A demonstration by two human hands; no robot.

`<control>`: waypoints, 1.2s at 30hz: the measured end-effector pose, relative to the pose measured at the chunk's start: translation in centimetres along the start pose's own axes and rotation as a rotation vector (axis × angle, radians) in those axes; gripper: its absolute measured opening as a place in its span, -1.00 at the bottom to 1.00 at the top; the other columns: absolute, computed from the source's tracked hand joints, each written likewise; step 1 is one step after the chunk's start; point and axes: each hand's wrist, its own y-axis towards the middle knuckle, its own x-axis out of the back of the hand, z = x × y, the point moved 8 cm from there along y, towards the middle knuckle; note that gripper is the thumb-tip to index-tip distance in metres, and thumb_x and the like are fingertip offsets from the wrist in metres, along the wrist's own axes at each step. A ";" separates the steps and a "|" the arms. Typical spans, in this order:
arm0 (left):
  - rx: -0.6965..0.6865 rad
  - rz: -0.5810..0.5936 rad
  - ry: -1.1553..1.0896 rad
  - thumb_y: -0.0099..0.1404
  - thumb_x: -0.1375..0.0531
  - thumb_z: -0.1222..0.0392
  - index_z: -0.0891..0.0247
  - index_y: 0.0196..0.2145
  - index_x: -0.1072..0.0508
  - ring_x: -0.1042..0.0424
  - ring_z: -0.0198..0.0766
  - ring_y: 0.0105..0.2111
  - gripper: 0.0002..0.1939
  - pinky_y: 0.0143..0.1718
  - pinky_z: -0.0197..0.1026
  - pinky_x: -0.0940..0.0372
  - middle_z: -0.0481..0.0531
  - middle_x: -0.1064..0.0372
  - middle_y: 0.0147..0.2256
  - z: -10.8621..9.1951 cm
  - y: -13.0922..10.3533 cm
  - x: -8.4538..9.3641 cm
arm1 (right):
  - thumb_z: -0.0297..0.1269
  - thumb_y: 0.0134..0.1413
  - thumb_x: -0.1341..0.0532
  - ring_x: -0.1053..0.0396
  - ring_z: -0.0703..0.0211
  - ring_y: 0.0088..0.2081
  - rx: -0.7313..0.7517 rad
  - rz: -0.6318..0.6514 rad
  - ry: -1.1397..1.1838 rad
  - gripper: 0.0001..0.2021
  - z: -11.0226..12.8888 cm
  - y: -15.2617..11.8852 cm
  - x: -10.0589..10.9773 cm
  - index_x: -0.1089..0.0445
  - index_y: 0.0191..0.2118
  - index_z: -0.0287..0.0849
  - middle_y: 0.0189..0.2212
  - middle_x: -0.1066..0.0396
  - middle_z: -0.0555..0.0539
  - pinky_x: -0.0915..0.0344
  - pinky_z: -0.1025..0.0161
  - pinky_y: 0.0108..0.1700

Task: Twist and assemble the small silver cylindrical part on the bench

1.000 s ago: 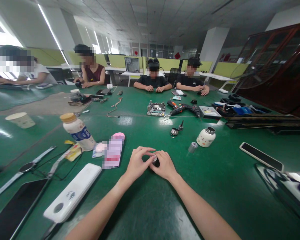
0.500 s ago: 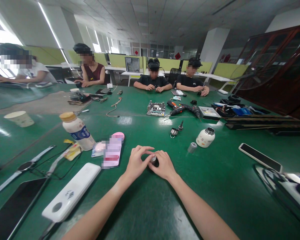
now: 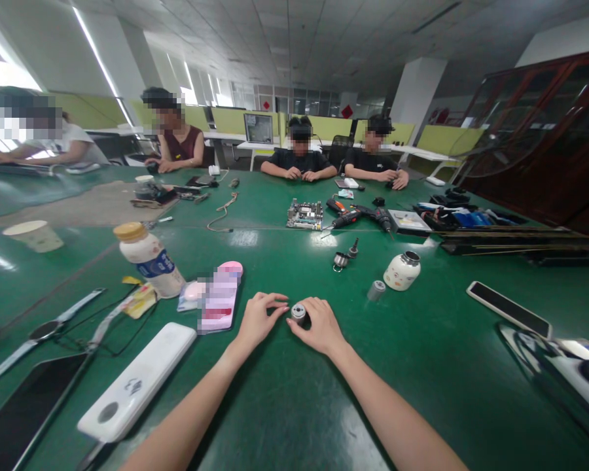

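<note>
A small silver metal cylinder (image 3: 298, 313) with a round, holed top stands upright in front of me. My right hand (image 3: 321, 324) curls round its right side, with thumb and fingers on it. Just to the left, my left hand (image 3: 260, 320) is open, thumb and fingers apart, with a narrow gap between its fingertips and the cylinder. A second silver cylinder (image 3: 375, 290) stands to the right, beside an open-necked white bottle (image 3: 401, 271). Farther back are a small steel piece with a ring (image 3: 340, 262) and a dark pointed piece (image 3: 354, 248).
At left lie a white power bank (image 3: 140, 379), a pink case (image 3: 222, 297), a gold-capped bottle (image 3: 152, 261) and a smartwatch (image 3: 44, 331). Beyond are a circuit board (image 3: 305, 214) and power drills (image 3: 363, 217). A phone (image 3: 509, 309) lies right. Several people sit across the table.
My left hand has drawn away to the left, off the cylinder, and its fingers have parted. The cylinder's top now shows fully. My right hand stays round it.
</note>
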 end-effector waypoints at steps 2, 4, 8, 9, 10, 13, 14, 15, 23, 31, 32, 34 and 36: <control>-0.006 -0.054 -0.015 0.20 -0.28 0.17 0.10 -0.30 -0.54 -0.49 -0.11 -0.25 -0.91 -0.16 -0.05 -0.36 -0.05 -0.59 -0.35 0.0 -0.1 0.3 | -0.19 0.08 -0.29 -0.35 0.07 -0.23 -0.001 0.000 -0.004 -0.79 0.0 0.0 0.0 -0.36 -0.21 -0.15 -0.28 -0.46 -0.06 -0.17 0.17 -0.18; -0.006 -0.123 -0.035 0.25 -0.24 0.12 0.14 -0.28 -0.53 -0.50 -0.13 -0.24 -0.90 -0.14 -0.05 -0.38 0.00 -0.57 -0.31 -0.3 -0.2 0.7 | -0.18 0.08 -0.29 -0.35 0.07 -0.23 -0.002 -0.002 -0.009 -0.79 0.0 0.0 0.0 -0.36 -0.21 -0.16 -0.28 -0.46 -0.07 -0.17 0.17 -0.18; -0.043 -0.204 -0.111 0.27 -0.22 0.08 0.17 -0.26 -0.50 -0.51 -0.18 -0.23 -0.85 -0.14 -0.10 -0.41 0.04 -0.51 -0.27 -2.2 -0.6 1.2 | -0.20 0.07 -0.29 -0.36 0.07 -0.22 0.006 0.001 -0.021 -0.79 0.0 0.0 -0.1 -0.36 -0.20 -0.16 -0.28 -0.46 -0.07 -0.17 0.18 -0.18; -0.059 -0.202 -0.128 0.26 -0.24 0.10 0.17 -0.27 -0.51 -0.51 -0.18 -0.23 -0.87 -0.14 -0.10 -0.41 0.03 -0.51 -0.28 -2.8 -0.7 1.1 | -0.21 0.07 -0.29 -0.36 0.07 -0.22 0.006 0.002 -0.025 -0.79 0.0 0.0 -0.1 -0.36 -0.20 -0.16 -0.28 -0.46 -0.07 -0.17 0.18 -0.18; -0.074 -0.193 -0.135 0.25 -0.25 0.12 0.16 -0.28 -0.51 -0.50 -0.18 -0.23 -0.89 -0.15 -0.10 -0.40 0.03 -0.50 -0.29 -3.3 -0.7 1.0 | -0.21 0.07 -0.28 -0.36 0.07 -0.23 0.006 0.002 -0.029 -0.80 0.0 0.0 -0.1 -0.35 -0.21 -0.16 -0.29 -0.45 -0.07 -0.17 0.17 -0.19; -0.101 -0.152 -0.103 0.22 -0.28 0.16 0.15 -0.32 -0.53 -0.48 -0.16 -0.25 -0.94 -0.16 -0.07 -0.38 0.01 -0.51 -0.34 -4.4 -0.8 0.7 | -0.21 0.07 -0.27 -0.36 0.06 -0.23 0.010 0.002 -0.040 -0.81 0.0 0.0 -0.1 -0.35 -0.21 -0.15 -0.29 -0.45 -0.08 -0.18 0.17 -0.20; -0.105 -0.144 -0.090 0.22 -0.28 0.17 0.14 -0.32 -0.53 -0.47 -0.16 -0.25 -0.95 -0.16 -0.06 -0.36 0.00 -0.52 -0.35 -4.6 -0.8 0.6 | -0.22 0.07 -0.27 -0.36 0.06 -0.23 0.011 0.003 -0.043 -0.81 0.0 0.0 -0.1 -0.35 -0.21 -0.15 -0.29 -0.45 -0.07 -0.19 0.17 -0.19; -0.109 -0.140 -0.082 0.22 -0.28 0.17 0.14 -0.33 -0.53 -0.46 -0.15 -0.25 -0.95 -0.16 -0.06 -0.35 0.00 -0.52 -0.35 -4.7 -0.8 0.6 | -0.22 0.06 -0.27 -0.36 0.06 -0.23 0.011 0.002 -0.046 -0.81 0.0 0.0 -0.1 -0.35 -0.21 -0.15 -0.29 -0.45 -0.07 -0.19 0.16 -0.19; -0.152 -0.160 -0.047 0.24 -0.27 0.16 0.14 -0.33 -0.53 -0.45 -0.17 -0.27 -0.95 -0.16 -0.08 -0.30 -0.02 -0.54 -0.36 -5.2 -0.8 1.0 | -0.22 0.06 -0.28 -0.35 0.06 -0.23 0.006 0.007 -0.036 -0.81 0.0 0.0 -0.1 -0.36 -0.22 -0.17 -0.30 -0.44 -0.08 -0.17 0.17 -0.20; -0.150 -0.139 -0.032 0.23 -0.27 0.17 0.14 -0.32 -0.52 -0.44 -0.16 -0.26 -0.95 -0.16 -0.07 -0.30 -0.01 -0.54 -0.35 -5.7 -0.9 0.8 | -0.23 0.06 -0.27 -0.35 0.07 -0.23 0.013 0.001 -0.059 -0.82 0.1 0.0 -0.1 -0.36 -0.22 -0.16 -0.30 -0.44 -0.07 -0.18 0.17 -0.19; -0.144 -0.127 -0.030 0.24 -0.26 0.17 0.14 -0.31 -0.52 -0.44 -0.15 -0.25 -0.95 -0.15 -0.07 -0.30 -0.01 -0.54 -0.34 -5.7 -0.9 0.7 | -0.24 0.06 -0.26 -0.35 0.06 -0.23 0.015 -0.003 -0.065 -0.82 0.1 0.0 -0.1 -0.36 -0.22 -0.16 -0.30 -0.43 -0.08 -0.18 0.16 -0.19; -0.140 -0.112 -0.035 0.26 -0.24 0.18 0.15 -0.29 -0.52 -0.44 -0.15 -0.24 -0.93 -0.14 -0.06 -0.31 0.00 -0.54 -0.32 -5.9 -0.9 0.6 | -0.26 0.05 -0.26 -0.35 0.06 -0.23 0.020 -0.010 -0.073 -0.82 0.1 0.0 -0.1 -0.36 -0.21 -0.18 -0.30 -0.43 -0.08 -0.19 0.16 -0.18; -0.149 -0.105 -0.037 0.27 -0.21 0.19 0.15 -0.25 -0.51 -0.44 -0.16 -0.22 -0.91 -0.12 -0.06 -0.31 0.02 -0.53 -0.30 -6.1 -1.0 0.5 | -0.27 0.04 -0.26 -0.35 0.05 -0.23 0.026 -0.010 -0.074 -0.80 0.0 -0.1 -0.2 -0.36 -0.19 -0.19 -0.29 -0.43 -0.10 -0.19 0.15 -0.18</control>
